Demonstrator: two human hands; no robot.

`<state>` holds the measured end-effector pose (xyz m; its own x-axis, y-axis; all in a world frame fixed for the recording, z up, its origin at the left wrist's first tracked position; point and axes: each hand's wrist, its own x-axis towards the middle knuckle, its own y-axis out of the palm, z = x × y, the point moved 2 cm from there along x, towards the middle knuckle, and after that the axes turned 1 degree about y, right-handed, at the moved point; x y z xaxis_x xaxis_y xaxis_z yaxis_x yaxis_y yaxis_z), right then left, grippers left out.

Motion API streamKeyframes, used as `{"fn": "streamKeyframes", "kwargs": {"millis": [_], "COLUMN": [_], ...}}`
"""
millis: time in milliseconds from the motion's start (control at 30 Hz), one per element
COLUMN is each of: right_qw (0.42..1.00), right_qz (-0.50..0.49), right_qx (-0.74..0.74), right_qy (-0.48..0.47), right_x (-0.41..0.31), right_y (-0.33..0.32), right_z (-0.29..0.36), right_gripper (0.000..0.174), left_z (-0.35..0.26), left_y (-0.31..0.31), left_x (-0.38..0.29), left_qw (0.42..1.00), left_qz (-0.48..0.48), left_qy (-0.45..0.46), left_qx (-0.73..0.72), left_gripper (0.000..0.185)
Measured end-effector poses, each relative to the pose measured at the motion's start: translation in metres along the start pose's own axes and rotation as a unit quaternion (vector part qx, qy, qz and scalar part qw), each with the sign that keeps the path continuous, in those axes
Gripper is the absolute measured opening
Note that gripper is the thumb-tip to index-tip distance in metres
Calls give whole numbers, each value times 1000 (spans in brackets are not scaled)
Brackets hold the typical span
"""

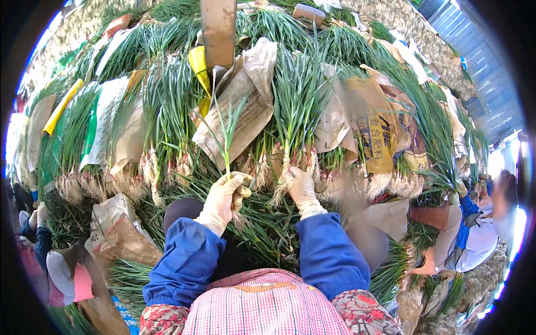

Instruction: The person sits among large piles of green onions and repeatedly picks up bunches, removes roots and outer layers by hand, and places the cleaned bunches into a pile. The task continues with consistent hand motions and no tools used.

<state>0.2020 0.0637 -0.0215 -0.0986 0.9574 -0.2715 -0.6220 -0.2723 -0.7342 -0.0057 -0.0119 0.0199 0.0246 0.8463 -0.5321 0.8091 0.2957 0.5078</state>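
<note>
My left hand [225, 197], in a pale glove, is closed around the lower stem of a small green allium plant [227, 144], whose leaves stand up and whose roots hang below the fist. To the right, my right hand [298, 186], gloved too, touches the whitish roots at the base of a stem in a leafy bunch [299, 92]; whether its fingers grip the stem or only rest on it is not plain. A brown paper-like sack [247, 104] with print lies between the hands, farther up. Loose green plants [268, 234] lie beneath both hands.
Rows of rooted green bunches [167, 100] and sacks [379, 125] stretch across in front. A wooden post [217, 33] stands at top centre. A crumpled sack [121, 234] lies lower left. One co-worker [469, 238] sits at the right, another [42, 243] at the left edge.
</note>
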Motion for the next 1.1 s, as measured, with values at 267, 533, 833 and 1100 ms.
{"fn": "streamKeyframes", "kwargs": {"millis": [267, 533, 833, 1100], "right_qw": [972, 989, 923, 990], "right_qz": [-163, 38, -234, 24], "right_qx": [166, -131, -252, -125], "right_qy": [-17, 52, 174, -64], "right_x": [-111, -286, -250, -59], "right_y": [-158, -99, -106, -77], "right_z": [-39, -261, -219, 92], "right_gripper": [10, 22, 17, 50], "left_z": [-3, 1, 12, 33], "left_y": [3, 10, 20, 18], "left_x": [-7, -13, -18, -14], "left_qw": [999, 998, 993, 988], "left_qz": [-12, 15, 47, 45], "left_qy": [-19, 27, -20, -24], "left_qx": [41, 47, 106, 148], "left_gripper": [30, 38, 34, 36]}}
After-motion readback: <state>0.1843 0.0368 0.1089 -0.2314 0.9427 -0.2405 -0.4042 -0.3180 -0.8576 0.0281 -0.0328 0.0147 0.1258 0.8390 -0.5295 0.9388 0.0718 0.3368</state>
